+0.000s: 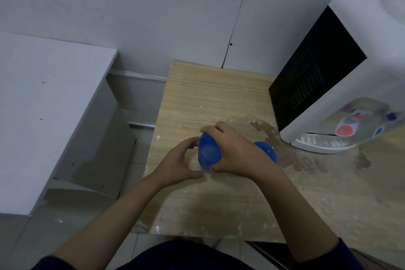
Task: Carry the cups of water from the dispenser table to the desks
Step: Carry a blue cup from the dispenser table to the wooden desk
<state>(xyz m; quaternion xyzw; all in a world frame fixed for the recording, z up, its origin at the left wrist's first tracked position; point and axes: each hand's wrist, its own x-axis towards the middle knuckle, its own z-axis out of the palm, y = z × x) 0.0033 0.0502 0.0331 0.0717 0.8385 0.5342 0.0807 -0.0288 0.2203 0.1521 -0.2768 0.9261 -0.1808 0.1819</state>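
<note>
**Two hands close in on the nearer blue cup**

We see a blue cup (208,154) standing on the wooden table (219,98), near its left edge, its mouth turned up toward us so that its long axis runs roughly upright. Whether there is water in it we cannot tell. A second blue cup (266,151) stands just to its right, half hidden behind our wrist.

Our right hand (232,153) is the one that matters here: it wraps the first cup from the right side, fingers curled over the far rim and thumb pressed against the near wall, so it grips the cup. Our left hand (177,164) lies just to the cup's left, half open, fingertips at or almost at the cup's wall and thumb stretched along the table below it; we cannot say it has hold of anything.

Further right, the white water dispenser (328,94) sits on the same table, with its drip tray (317,143) beyond the second cup. Wet stains (291,155) spread over the wood between cups and dispenser, so we judge the lift calls for a steady, level hold.
</note>
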